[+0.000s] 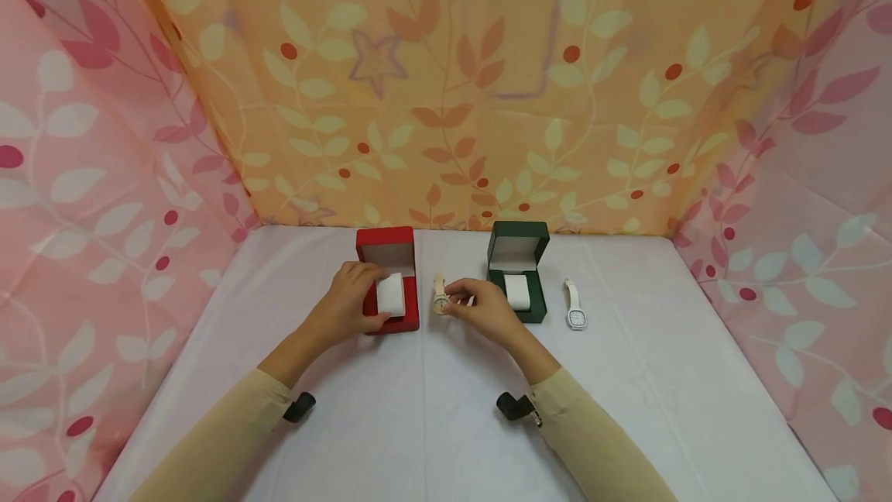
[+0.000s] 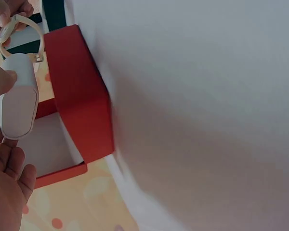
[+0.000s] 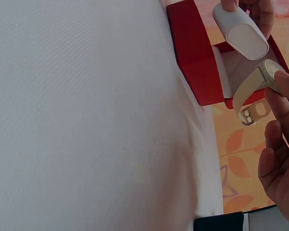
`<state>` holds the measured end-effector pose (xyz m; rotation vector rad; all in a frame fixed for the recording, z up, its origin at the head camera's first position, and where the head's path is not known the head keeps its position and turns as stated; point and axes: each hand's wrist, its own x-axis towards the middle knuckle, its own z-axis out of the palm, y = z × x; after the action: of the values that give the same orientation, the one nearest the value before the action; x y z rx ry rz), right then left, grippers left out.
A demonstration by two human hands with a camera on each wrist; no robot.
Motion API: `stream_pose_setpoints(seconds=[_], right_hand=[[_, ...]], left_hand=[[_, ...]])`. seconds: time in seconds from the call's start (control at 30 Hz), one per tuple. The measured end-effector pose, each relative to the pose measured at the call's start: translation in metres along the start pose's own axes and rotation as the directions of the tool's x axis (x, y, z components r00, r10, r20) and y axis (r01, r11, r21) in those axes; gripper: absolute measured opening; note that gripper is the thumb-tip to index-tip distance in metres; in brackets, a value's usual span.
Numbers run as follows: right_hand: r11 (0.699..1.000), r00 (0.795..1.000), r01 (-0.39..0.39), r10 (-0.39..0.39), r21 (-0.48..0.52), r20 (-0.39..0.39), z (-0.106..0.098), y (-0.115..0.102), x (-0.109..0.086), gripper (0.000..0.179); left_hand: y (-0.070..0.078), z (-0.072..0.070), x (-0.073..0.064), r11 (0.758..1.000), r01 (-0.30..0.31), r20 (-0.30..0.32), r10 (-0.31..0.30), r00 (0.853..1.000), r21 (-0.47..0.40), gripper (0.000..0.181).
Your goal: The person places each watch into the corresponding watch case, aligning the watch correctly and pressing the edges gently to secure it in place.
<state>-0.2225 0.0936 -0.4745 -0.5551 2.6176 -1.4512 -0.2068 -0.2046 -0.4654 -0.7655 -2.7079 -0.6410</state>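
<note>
In the middle of the head view, the left grip [image 1: 351, 298] is pinching a white cushion [image 1: 392, 295] between thumb and fingers, over the open red box [image 1: 385, 236]. Just right of it, the right grip [image 1: 485, 308] is pinching the cream watch [image 1: 440, 304] at its dial, the strap curving free. Two watches, two boxes and two cushions are showing: right of center, a white watch [image 1: 576, 319] is lying on the bench [image 1: 425, 417] near the open green box [image 1: 519, 229], which is holding the second cushion [image 1: 517, 293].

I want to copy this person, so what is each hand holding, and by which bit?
The left hand grips the white cushion by its sides; the right hand pinches the cream-strapped watch by its round case.
</note>
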Motion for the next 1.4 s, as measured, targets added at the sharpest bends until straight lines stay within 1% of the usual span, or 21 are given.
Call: stream_pose_setpoints(seconds=[0.07, 0.23, 0.37, 0.5, 0.63, 0.83, 1.03, 1.17, 1.4], right_hand=[[1.0, 1.0, 0.004, -0.003, 0.009, -0.003, -0.003, -0.003, -0.003, 0.025], [1.0, 1.0, 0.006, -0.006, 0.018, -0.016, -0.009, -0.009, -0.008, 0.025], [1.0, 1.0, 0.008, -0.008, 0.027, -0.021, -0.012, -0.011, -0.012, 0.026], [0.999, 0.999, 0.024, -0.023, 0.042, -0.027, -0.016, -0.014, -0.018, 0.028], [0.998, 0.999, 0.042, -0.041, 0.049, -0.029, -0.019, -0.017, -0.025, 0.028], [0.998, 0.999, 0.038, -0.036, 0.048, -0.038, -0.023, -0.019, -0.033, 0.028], [0.996, 0.998, 0.048, -0.044, 0.076, -0.045, -0.027, -0.021, -0.04, 0.032], [0.993, 0.998, 0.057, -0.053, 0.099, -0.044, -0.028, -0.021, -0.044, 0.03], [0.99, 0.998, 0.056, -0.052, 0.133, -0.037, -0.027, -0.021, -0.048, 0.029]], left_hand=[[0.004, -0.002, 0.0, 1.0, 0.003, 0.004, -0.003, 1.0, 0.011, 0.072], [0.012, -0.004, -0.001, 0.999, -0.017, -0.001, 0.017, 1.0, 0.031, 0.076], [0.017, -0.004, -0.001, 0.998, -0.052, -0.02, 0.053, 0.998, 0.042, 0.073], [0.022, -0.003, -0.001, 0.994, -0.101, -0.046, 0.102, 0.994, 0.039, 0.07], [0.03, -0.002, -0.002, 0.992, -0.126, -0.049, 0.127, 0.991, 0.02, 0.07], [0.041, -0.002, -0.003, 0.992, -0.125, -0.033, 0.124, 0.992, -0.007, 0.071], [0.049, 0.001, -0.003, 0.991, -0.135, -0.058, 0.134, 0.989, -0.005, 0.072], [0.054, 0.005, -0.003, 0.99, -0.141, -0.075, 0.14, 0.987, -0.004, 0.069], [0.065, 0.009, -0.005, 0.995, -0.09, -0.045, 0.089, 0.995, -0.032, 0.073]])
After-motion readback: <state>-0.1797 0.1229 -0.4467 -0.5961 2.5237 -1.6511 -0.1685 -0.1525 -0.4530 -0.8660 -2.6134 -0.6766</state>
